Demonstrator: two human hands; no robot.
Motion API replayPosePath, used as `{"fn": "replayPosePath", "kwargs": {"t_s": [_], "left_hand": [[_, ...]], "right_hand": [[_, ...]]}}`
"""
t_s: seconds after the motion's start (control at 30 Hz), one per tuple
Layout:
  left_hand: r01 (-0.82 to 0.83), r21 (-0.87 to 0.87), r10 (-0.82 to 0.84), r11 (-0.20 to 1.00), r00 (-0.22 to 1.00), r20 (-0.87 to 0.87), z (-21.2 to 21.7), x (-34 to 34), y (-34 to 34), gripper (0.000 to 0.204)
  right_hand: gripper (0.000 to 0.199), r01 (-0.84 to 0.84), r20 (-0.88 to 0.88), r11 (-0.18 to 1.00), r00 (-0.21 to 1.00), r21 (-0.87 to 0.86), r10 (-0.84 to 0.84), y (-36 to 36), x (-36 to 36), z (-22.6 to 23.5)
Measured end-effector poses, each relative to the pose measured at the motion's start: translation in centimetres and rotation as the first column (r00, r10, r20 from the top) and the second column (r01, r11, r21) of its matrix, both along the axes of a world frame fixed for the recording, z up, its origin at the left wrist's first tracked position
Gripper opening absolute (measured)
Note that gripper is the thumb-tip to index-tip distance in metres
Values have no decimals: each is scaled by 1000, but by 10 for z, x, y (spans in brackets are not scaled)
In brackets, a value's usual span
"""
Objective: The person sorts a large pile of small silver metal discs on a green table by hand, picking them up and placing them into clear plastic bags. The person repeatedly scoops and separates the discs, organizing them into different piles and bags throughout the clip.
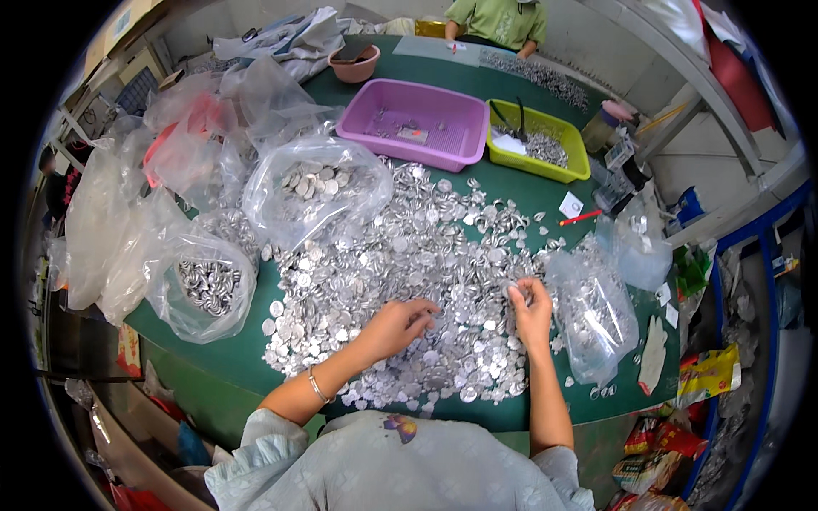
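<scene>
head fisheye looks down across table (434,70)

A pale wall (588,34) stood behind a big green table (532,183). A blue frame (772,332) stood on the right side.

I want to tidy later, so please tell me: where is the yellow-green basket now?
In the head view, the yellow-green basket stands in the upper part, right of centre, just right of the purple basket.
</scene>
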State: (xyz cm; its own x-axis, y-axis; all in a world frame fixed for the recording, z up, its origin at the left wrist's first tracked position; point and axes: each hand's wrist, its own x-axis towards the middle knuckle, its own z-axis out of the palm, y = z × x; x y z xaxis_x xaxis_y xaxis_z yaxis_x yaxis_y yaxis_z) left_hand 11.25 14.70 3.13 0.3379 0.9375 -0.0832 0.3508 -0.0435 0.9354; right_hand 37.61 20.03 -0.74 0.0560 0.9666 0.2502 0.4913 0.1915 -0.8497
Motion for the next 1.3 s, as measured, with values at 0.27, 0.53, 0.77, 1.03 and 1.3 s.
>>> {"fn": "replayPosePath", "kwargs": {"t_s": [0.27,0.53,0.77,1.03,1.3], "left_hand": [[-38,-122,64,992,973,220,0,22,-12,30],[-167,-191,215,967,940,264,-1,38,-22,29],[-151,-121,172,981,968,185,2,38,-16,30],[-29,-253,118,967,931,344,-10,27,-10,28],[55,-135,3,989,920,393,-16,20,-9,28]], "right_hand": [[15,-411,-590,816,800,-407,108,-47,-37,15],[15,-387,-384,883,882,-265,272,-62,-57,9],[12,-322,-236,924,933,-207,272,-65,-54,12],[13,-323,-288,904,927,-279,242,-68,-52,9],[12,-335,-437,881,883,-333,171,-72,-54,3]]}}
